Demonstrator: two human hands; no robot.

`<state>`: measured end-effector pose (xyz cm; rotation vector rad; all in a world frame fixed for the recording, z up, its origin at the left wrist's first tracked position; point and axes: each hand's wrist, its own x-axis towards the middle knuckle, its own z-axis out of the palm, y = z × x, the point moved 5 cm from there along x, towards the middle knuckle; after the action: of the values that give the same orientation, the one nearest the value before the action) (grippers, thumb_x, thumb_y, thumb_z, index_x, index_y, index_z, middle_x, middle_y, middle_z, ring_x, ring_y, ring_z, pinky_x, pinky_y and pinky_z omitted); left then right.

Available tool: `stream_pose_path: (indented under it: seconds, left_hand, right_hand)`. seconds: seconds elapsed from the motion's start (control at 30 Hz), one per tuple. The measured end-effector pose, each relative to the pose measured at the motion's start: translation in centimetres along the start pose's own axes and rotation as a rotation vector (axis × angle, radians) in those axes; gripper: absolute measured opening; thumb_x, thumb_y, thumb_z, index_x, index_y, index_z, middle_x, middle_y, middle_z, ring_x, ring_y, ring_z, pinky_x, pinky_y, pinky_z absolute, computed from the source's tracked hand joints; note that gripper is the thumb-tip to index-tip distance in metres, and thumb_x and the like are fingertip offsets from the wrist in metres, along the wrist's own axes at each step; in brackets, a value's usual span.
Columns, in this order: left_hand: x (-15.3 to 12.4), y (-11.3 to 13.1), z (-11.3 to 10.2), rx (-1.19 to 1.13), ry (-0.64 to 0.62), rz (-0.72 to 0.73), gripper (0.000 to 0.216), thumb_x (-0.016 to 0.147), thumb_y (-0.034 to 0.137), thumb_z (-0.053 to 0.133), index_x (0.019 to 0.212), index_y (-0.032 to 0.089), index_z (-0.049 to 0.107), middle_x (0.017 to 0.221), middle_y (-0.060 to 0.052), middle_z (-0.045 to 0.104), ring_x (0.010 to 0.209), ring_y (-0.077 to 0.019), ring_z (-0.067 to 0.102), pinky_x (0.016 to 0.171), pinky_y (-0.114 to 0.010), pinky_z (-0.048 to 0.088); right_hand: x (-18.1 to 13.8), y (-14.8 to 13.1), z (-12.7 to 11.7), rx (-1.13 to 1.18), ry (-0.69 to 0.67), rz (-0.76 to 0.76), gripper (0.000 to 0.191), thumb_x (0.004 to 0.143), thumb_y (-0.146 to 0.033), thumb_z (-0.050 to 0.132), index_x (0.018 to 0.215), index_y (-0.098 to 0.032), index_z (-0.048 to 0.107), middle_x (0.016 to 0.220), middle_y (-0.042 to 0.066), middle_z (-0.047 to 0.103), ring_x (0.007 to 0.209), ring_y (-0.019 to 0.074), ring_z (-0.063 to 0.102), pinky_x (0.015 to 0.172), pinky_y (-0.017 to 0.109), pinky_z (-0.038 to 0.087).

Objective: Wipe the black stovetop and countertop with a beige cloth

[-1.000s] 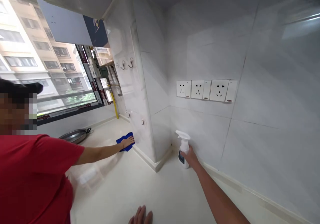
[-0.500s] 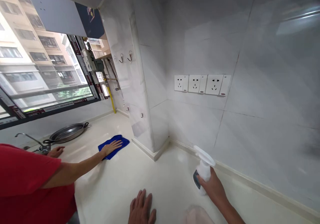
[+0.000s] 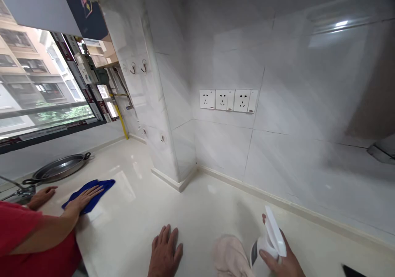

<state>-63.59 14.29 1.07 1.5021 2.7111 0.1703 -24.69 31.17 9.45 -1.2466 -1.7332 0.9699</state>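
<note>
In the head view, my right hand [image 3: 286,262] is wrapped round a white spray bottle [image 3: 261,254] with a white trigger head and a dark label. The bottle is low in the view, above or on the pale countertop [image 3: 185,219]; I cannot tell whether its base touches, since it is cut off by the frame. Just left of the bottle lies a crumpled pinkish-beige cloth [image 3: 231,254]. My left hand [image 3: 165,250] rests palm down on the countertop, fingers stretched forward, with nothing in it.
At left a co-worker in a red shirt [image 3: 46,244] presses a blue cloth [image 3: 98,194] on the counter. Behind are a shallow round pan [image 3: 61,168] and a tap [image 3: 21,190]. A tiled pillar [image 3: 163,157] juts out. Wall sockets [image 3: 228,100] are above; a dark object [image 3: 353,271] sits lower right.
My right hand has drawn the spray bottle back towards me and turned it. The view has swung right. The co-worker's blue cloth has moved left over the counter. My left hand stays flat.
</note>
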Motion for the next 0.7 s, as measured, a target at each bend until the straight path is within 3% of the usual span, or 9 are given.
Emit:
stream_pose_path:
  seconds: [0.1, 0.2, 0.3, 0.4, 0.53, 0.7]
  left_hand:
    - [0.1, 0.0, 0.0, 0.006, -0.008, -0.005, 0.058, 0.097, 0.045, 0.043, 0.151, 0.024, 0.054, 0.167, -0.012, 0.040, 0.156, -0.0303, 0.030, 0.126, -0.053, 0.023]
    - [0.1, 0.0, -0.1, 0.005, -0.021, -0.009, 0.059, 0.097, 0.045, 0.043, 0.152, 0.023, 0.053, 0.167, -0.012, 0.038, 0.157, -0.0308, 0.030, 0.126, -0.053, 0.022]
    - [0.1, 0.1, -0.2, -0.003, -0.031, -0.003, 0.060, 0.097, 0.046, 0.043, 0.152, 0.023, 0.052, 0.167, -0.013, 0.038, 0.157, -0.0315, 0.030, 0.126, -0.054, 0.023]
    - [0.2, 0.1, -0.3, 0.013, -0.022, 0.002, 0.060, 0.097, 0.046, 0.042, 0.152, 0.024, 0.053, 0.167, -0.012, 0.039, 0.157, -0.0310, 0.030, 0.126, -0.053, 0.024]
    - [0.5, -0.1, -0.2, 0.062, -0.018, 0.012, 0.060, 0.097, 0.046, 0.041, 0.151, 0.024, 0.053, 0.166, -0.011, 0.040, 0.157, -0.0296, 0.031, 0.125, -0.051, 0.025]
    - [0.8, -0.4, 0.0, 0.107, -0.033, 0.023, 0.062, 0.097, 0.050, 0.040, 0.154, 0.026, 0.050, 0.167, -0.010, 0.039, 0.158, -0.0288, 0.029, 0.126, -0.050, 0.025]
  right_hand:
    - [2.1, -1.8, -0.9, 0.125, -0.108, -0.066, 0.070, 0.092, -0.053, 0.052, 0.154, -0.026, 0.038, 0.152, 0.012, 0.056, 0.142, 0.0273, 0.052, 0.115, 0.040, 0.043]
    - [2.9, -2.4, -0.5, 0.232, -0.198, -0.092, 0.070, 0.087, -0.053, 0.063, 0.150, -0.028, 0.045, 0.153, 0.013, 0.055, 0.138, 0.0297, 0.056, 0.109, 0.042, 0.049]
    - [2.7, -2.8, -0.1, 0.298, -0.087, -0.064, 0.059, 0.085, -0.053, 0.068, 0.137, -0.029, 0.054, 0.136, 0.012, 0.067, 0.125, 0.0301, 0.064, 0.103, 0.043, 0.052]
    - [2.3, -3.8, 0.2, 0.342, 0.022, -0.045, 0.056, 0.085, -0.051, 0.069, 0.133, -0.030, 0.053, 0.126, 0.010, 0.069, 0.114, 0.0274, 0.068, 0.095, 0.041, 0.054]
    - [2.4, -5.1, 0.2, 0.323, -0.002, -0.044, 0.061, 0.082, -0.050, 0.070, 0.137, -0.031, 0.052, 0.131, 0.009, 0.066, 0.107, 0.0256, 0.068, 0.088, 0.040, 0.056]
    - [2.2, -5.6, -0.1, 0.281, 0.050, -0.024, 0.050, 0.083, -0.048, 0.069, 0.127, -0.030, 0.057, 0.106, 0.006, 0.072, 0.097, 0.0244, 0.067, 0.081, 0.036, 0.054]
